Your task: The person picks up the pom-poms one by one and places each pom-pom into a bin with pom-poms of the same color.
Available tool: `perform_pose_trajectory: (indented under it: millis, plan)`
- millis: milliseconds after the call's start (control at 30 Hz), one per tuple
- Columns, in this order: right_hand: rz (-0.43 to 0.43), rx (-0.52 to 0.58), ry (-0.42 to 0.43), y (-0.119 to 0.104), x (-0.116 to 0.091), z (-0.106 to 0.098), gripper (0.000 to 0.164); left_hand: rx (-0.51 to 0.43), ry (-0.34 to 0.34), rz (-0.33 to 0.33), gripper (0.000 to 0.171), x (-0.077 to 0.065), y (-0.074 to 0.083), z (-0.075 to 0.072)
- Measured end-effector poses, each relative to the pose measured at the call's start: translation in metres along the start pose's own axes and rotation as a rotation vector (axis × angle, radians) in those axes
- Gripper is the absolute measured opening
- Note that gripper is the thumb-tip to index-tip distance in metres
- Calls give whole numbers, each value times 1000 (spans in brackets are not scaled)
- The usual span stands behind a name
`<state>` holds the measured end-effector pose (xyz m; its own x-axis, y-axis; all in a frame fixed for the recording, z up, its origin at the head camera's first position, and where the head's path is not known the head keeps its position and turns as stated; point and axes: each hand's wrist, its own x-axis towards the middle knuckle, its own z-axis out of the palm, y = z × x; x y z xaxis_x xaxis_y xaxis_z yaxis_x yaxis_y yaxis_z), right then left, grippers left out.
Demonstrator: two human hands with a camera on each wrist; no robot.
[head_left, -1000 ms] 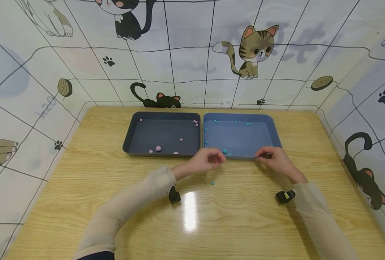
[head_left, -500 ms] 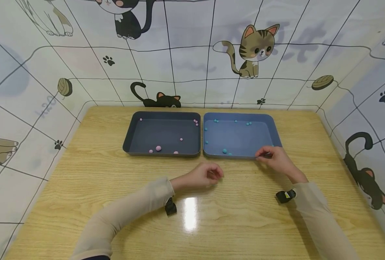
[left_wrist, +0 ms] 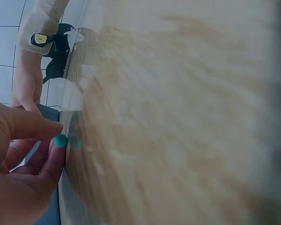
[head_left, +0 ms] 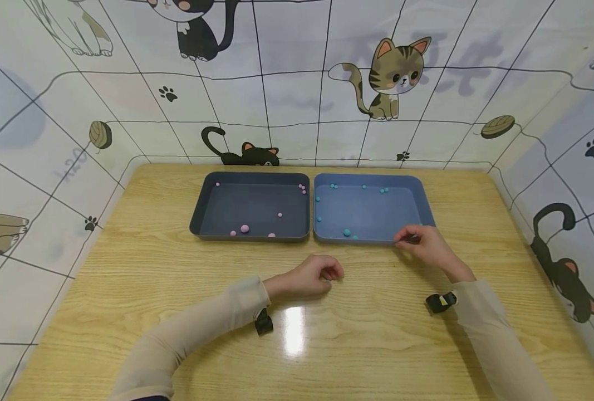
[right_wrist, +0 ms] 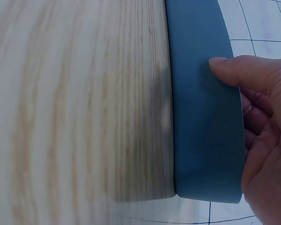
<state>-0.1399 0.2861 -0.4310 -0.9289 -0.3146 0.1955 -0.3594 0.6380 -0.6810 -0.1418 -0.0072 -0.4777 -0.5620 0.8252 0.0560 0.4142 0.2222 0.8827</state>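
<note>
My left hand [head_left: 313, 275] is low over the table in front of the trays. In the left wrist view, its thumb and a finger pinch a small teal ball [left_wrist: 60, 140] close to the wooden surface; the head view mostly hides that ball. My right hand [head_left: 429, 245] grips the front wall of the blue tray [head_left: 372, 241] near its right corner. In the right wrist view, the thumb [right_wrist: 225, 69] presses the outside of the wall while the other fingers go over the rim. Several teal balls [head_left: 347, 233] of differing size lie inside this tray.
Beside the blue tray, on its left, stands a dark grey tray [head_left: 246, 239] with several pink balls [head_left: 244, 229] in it. The wooden table [head_left: 377, 334] meets cat-patterned walls [head_left: 297, 100] at the back and sides. A black strap device [head_left: 264, 322] sits at the left wrist.
From above the blue tray's front left corner, my left hand has come down toward the front, onto the teal ball lying on the table. My right hand keeps its grip on the tray.
</note>
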Motion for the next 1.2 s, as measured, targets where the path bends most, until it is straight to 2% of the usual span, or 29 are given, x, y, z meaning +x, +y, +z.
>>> perform_pose_trajectory:
  millis: [67, 233, 533, 667, 867, 1100, 1200]
  plan:
    - [1, 2, -2, -6, 0, -2, 7, 14, 2, 6, 29, 1, 0, 0]
    - [13, 0, -2, -7, 0, -2, 6, 23, 9, 3, 29, 2, -2, 1]
    - [6, -4, -6, -6, -1, -2, 8, -45, 23, -42, 26, 5, 4, -3]
    - [6, -1, -6, -7, -1, -2, 8, -94, 51, -38, 20, 13, 9, -9]
    - [8, -2, -3, -8, -1, -3, 7, -162, 98, 12, 18, 29, 14, -19]
    - [4, 3, -4, -7, -1, -2, 6, -252, 140, -7, 19, 48, 23, -35]
    - [6, 3, -2, -6, -1, -2, 6, -259, 157, 1, 19, 57, 26, -40]
